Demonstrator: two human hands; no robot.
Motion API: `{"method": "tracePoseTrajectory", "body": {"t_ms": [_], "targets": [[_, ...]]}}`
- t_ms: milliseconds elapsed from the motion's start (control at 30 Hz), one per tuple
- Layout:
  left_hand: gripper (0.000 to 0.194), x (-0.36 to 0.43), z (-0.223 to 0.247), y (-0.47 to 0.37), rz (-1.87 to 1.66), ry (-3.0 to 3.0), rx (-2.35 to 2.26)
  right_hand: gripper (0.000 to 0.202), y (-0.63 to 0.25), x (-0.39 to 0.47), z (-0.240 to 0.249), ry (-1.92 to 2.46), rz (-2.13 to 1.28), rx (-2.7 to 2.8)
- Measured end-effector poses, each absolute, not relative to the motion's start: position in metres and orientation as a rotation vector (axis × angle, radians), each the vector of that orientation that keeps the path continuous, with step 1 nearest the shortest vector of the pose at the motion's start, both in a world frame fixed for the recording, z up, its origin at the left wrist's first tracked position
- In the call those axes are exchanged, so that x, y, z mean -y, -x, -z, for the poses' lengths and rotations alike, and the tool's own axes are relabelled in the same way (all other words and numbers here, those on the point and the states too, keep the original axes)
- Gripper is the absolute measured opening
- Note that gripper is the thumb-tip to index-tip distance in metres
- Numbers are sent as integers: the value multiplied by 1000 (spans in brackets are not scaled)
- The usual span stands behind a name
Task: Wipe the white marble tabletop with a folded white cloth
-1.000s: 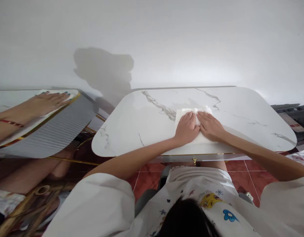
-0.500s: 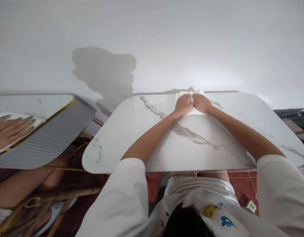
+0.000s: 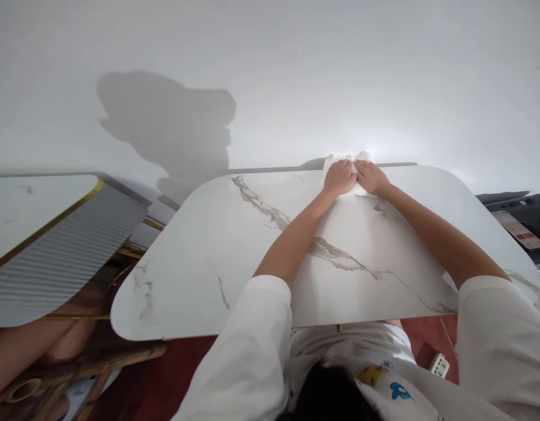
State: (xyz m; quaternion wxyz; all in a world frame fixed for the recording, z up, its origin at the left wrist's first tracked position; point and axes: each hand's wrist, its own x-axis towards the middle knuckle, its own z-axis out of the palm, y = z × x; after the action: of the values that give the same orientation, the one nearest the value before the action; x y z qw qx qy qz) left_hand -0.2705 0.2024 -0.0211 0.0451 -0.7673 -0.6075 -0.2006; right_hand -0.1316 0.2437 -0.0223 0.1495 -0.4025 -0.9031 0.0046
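A folded white cloth (image 3: 361,190) lies at the far edge of the white marble-patterned table (image 3: 186,251), close against the wall. My left hand (image 3: 340,176) presses down on its left part, with the fingers bunched together on the fabric. On the right part, my right hand (image 3: 371,176) grips the cloth in the same way, its fingertips meeting those of the left. Both arms reach forward over the tabletop. The fabric right under the palms is hidden.
The wall (image 3: 296,76) rises right behind the table. To the left stands a second marble-patterned table (image 3: 37,204) with a gold edge and a ribbed grey side. A person's leg (image 3: 37,345) and a bamboo chair (image 3: 89,368) are below it. A black object (image 3: 528,213) is at the right.
Both hands have slid the cloth to the right along the far edge and a little closer to the wall. Another person's hand with a cloth has left view on the left table.
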Motion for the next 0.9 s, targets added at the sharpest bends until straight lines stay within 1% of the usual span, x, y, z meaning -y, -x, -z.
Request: {"method": "tracePoseTrajectory", "body": {"t_ms": [167,300,400,667,900], "targets": [[49,-198,24,266,623,2400,1832,56,125,-232,25,1217,16,2574],[53,-178,24,261,592,2402,1839,57,120,-211,23,1222,56,2602],[53,-157,24,255,595,2413,1832,56,113,-189,21,1233,74,2619],[56,-63,19,230,507,2420,1832,57,88,-98,19,1248,103,2661],[58,25,18,222,576,2434,1911,56,74,-13,18,1148,99,2684]]}}
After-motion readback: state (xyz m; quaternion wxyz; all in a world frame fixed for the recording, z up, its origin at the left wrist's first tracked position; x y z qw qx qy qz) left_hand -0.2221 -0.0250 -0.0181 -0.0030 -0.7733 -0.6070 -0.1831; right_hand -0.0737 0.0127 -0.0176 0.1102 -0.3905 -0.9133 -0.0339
